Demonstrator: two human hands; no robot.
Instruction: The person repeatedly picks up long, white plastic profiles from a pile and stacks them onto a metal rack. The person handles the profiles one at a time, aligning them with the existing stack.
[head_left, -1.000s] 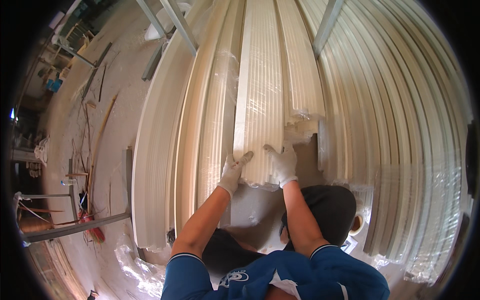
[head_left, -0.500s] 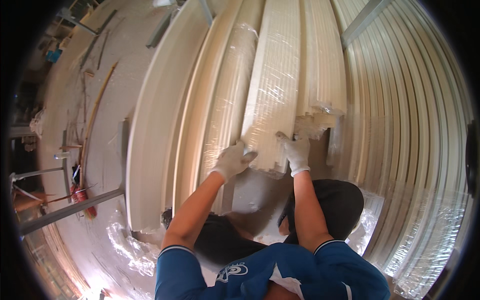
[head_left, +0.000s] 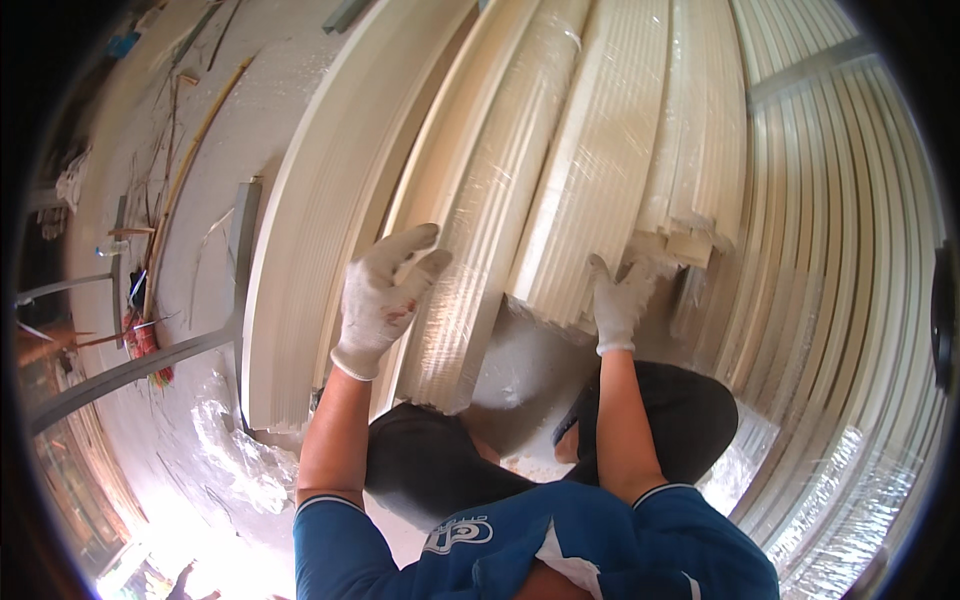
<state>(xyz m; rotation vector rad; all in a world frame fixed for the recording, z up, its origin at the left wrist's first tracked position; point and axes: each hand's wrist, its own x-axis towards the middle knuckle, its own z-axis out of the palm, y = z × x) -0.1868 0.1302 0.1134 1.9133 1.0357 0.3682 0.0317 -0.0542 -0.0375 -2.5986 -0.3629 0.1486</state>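
Both of my hands wear white gloves. My left hand (head_left: 378, 300) is raised over the plastic-wrapped bundle of long cream strips (head_left: 490, 230) on the left, thumb and fingers apart, with nothing in its grasp. Dark reddish smudges mark that glove. At the near right corner of the middle wrapped bundle (head_left: 600, 150), my right hand (head_left: 621, 305) has its fingers spread; whether it touches the bundle is hard to tell. To its right lies a shorter wrapped bundle (head_left: 705, 140) with a ragged near end.
An unwrapped stack of long cream panels (head_left: 310, 230) stands on the left. Many ribbed strips (head_left: 840, 230) fill the right side, partly under clear film. Grey metal frame bars (head_left: 150, 370), crumpled film (head_left: 235, 450) and a bamboo pole (head_left: 195, 150) are on the left.
My left hand has left the middle bundle's near end and moved left, fingers spreading. My right hand stays near that bundle's right corner. The view has shifted, moving the bundles rightward.
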